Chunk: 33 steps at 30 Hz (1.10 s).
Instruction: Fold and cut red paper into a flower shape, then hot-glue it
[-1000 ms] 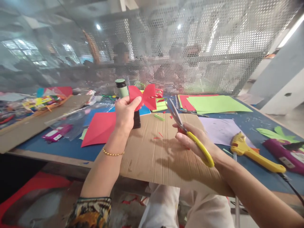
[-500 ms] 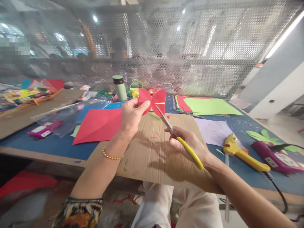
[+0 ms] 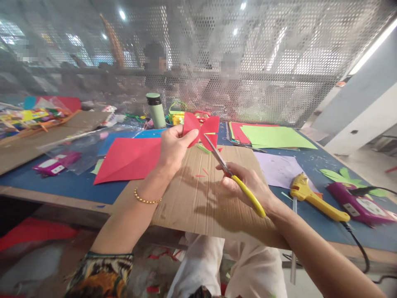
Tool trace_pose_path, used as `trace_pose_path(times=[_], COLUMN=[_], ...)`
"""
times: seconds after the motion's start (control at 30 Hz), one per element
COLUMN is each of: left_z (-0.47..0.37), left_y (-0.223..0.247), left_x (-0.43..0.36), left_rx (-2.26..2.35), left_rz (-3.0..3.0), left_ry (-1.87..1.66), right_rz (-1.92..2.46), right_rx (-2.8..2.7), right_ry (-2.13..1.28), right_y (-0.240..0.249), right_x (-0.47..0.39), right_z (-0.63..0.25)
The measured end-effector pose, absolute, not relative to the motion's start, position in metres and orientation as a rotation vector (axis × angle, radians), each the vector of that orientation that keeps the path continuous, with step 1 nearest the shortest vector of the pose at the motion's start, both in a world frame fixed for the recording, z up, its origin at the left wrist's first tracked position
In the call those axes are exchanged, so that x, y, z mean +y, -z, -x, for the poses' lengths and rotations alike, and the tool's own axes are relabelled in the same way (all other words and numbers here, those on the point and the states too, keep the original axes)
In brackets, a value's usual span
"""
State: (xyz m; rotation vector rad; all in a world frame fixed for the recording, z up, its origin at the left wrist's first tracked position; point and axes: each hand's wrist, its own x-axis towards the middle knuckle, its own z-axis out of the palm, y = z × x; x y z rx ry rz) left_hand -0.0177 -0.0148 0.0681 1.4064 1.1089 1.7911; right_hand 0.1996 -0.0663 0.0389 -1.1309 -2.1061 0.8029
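Between the thumb and fingers of my left hand [image 3: 173, 150] is a small red paper piece [image 3: 211, 125] with notches cut into its edges. My right hand [image 3: 245, 182] is closed round yellow-handled scissors [image 3: 248, 195], whose blades point up and left and meet the lower right part of the red piece. Under both hands lies a brown cardboard sheet [image 3: 192, 207], with a few thin red scraps [image 3: 200, 176] on it. A larger red sheet [image 3: 130, 159] rests left of my left hand.
A yellow glue gun [image 3: 319, 202] and a purple power strip [image 3: 356, 205] lie at the right. Behind are a green bottle [image 3: 156, 111] and stacked coloured paper [image 3: 276, 136]. Another purple power strip [image 3: 57, 163] sits at the left, near plastic wrap. Perforated mesh [image 3: 192, 49] stands behind the table.
The red piece and both hands appear slightly higher in view, and the piece sits a little farther right. The scissors remain at its lower right part. The camera view has shifted slightly.
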Motion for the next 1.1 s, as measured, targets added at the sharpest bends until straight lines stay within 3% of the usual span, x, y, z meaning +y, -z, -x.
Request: trace_pose_path(times=[1.1], left_z=[0.0187], left_y=[-0.0656], left_x=[-0.0129], left_rx=[1.132], left_rz=[-1.474], left_ry=[-1.786], right_rz=[1.124], right_rx=[-2.105], right_ry=[-0.806], right_y=[-0.0373], right_x=[-0.0644], right_z=[-0.2019])
